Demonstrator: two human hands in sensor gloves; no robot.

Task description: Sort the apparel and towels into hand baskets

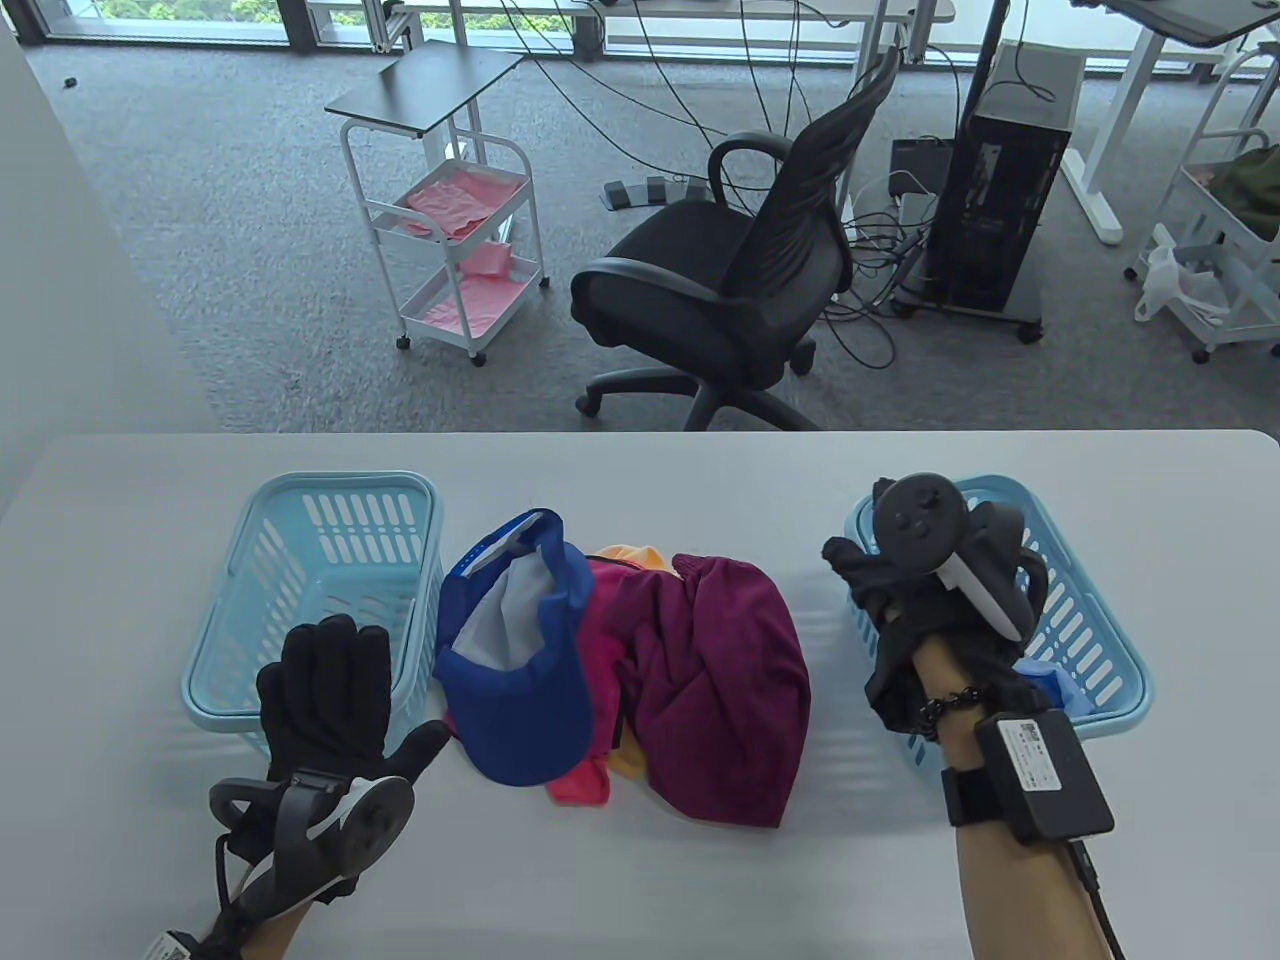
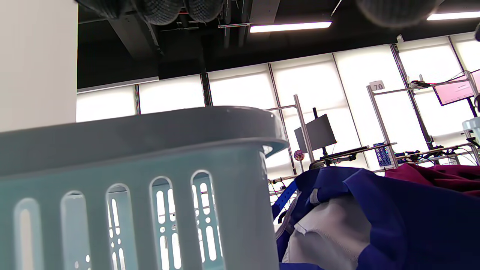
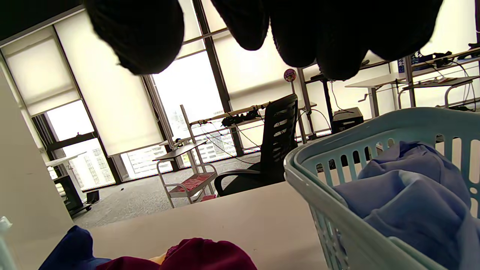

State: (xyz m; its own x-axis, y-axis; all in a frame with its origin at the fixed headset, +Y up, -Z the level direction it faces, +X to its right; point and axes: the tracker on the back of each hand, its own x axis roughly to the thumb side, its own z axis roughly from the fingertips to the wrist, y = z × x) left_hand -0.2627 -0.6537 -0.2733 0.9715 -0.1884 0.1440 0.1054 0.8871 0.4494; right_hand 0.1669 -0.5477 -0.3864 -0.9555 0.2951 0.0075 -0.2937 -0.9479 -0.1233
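Observation:
A pile of clothes lies mid-table: a blue cap with a grey lining, a maroon cloth, a pink piece and an orange piece. The left light-blue basket has nothing in it. The right light-blue basket holds a light blue cloth. My left hand is open with fingers spread, over the left basket's near rim, holding nothing. My right hand hovers over the right basket's left rim, fingers loose, holding nothing. The cap shows beside the basket wall.
The white table ends at a far edge. Beyond it stand a black office chair and a white cart on the carpet. Bare table lies between the pile and each basket.

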